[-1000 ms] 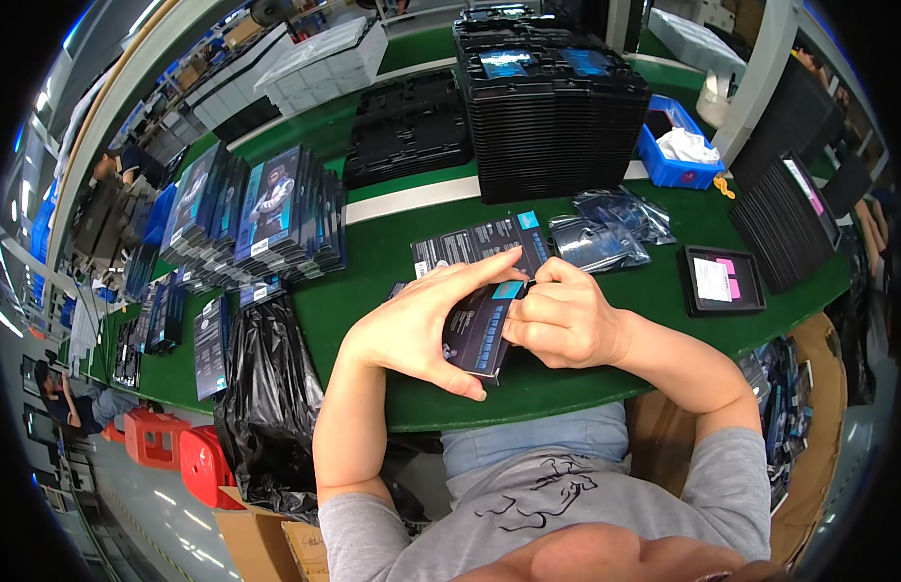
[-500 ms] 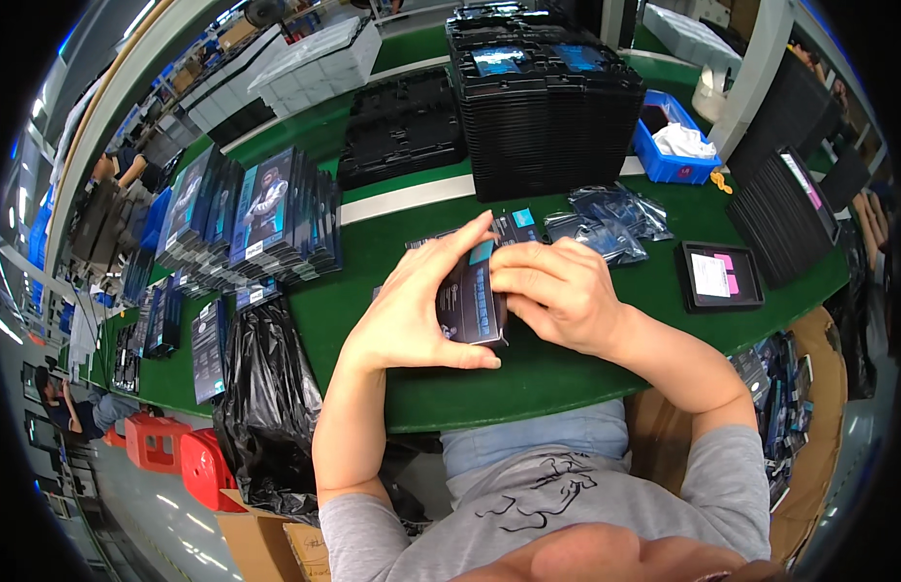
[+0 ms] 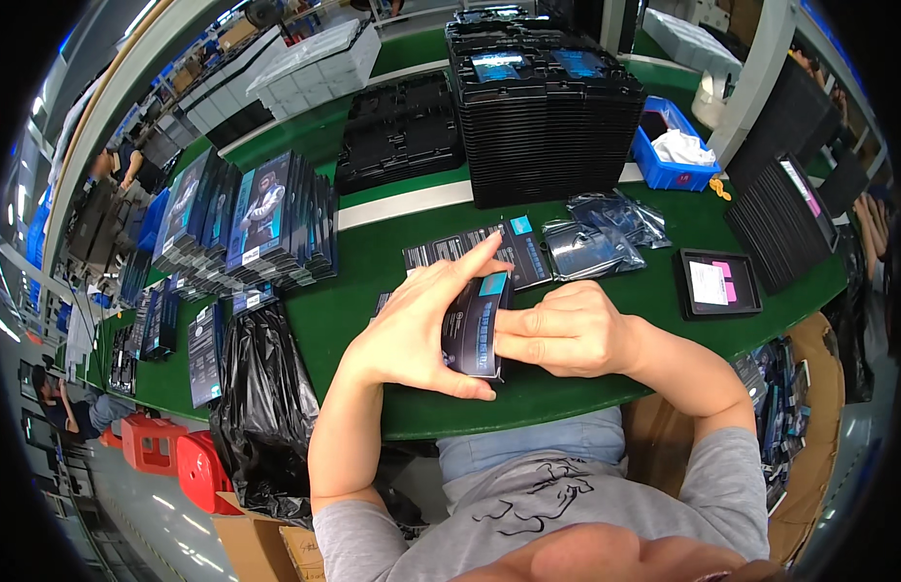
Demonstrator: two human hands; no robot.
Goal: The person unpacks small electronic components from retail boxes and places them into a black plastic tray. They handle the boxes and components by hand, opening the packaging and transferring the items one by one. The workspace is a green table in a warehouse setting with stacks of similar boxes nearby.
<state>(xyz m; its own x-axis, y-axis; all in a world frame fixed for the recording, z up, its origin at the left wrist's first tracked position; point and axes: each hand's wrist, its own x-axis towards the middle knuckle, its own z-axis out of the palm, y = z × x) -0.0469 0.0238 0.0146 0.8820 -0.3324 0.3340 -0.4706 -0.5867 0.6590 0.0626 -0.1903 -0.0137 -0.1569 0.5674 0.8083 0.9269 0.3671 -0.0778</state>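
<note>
A small dark box [image 3: 473, 330] with blue print and a cyan corner stands tilted over the green table. My left hand [image 3: 412, 325] is closed round it from the left, thumb along the near end and fingers at the far end. Against the box's right side press the bunched fingers of my right hand [image 3: 577, 333]; their tips are hidden at its edge, so I cannot tell whether they reach inside. Just beyond lies a flat dark box [image 3: 529, 248] with a cyan corner, partly covered by my left hand. Beside it are shiny clear bags [image 3: 596, 250] with dark contents.
Stacked dark boxes [image 3: 261, 218] and a black plastic bag [image 3: 261, 378] are on the left. A tall stack of black trays [image 3: 552, 136] stands behind, near a blue bin [image 3: 678, 175]. To the right are a shallow black tray [image 3: 696, 301] and a carton [image 3: 821, 388] of boxes.
The box and both hands have come slightly nearer to me. My right fingers have straightened and moved lower along the box's side. More of the flat box behind now shows.
</note>
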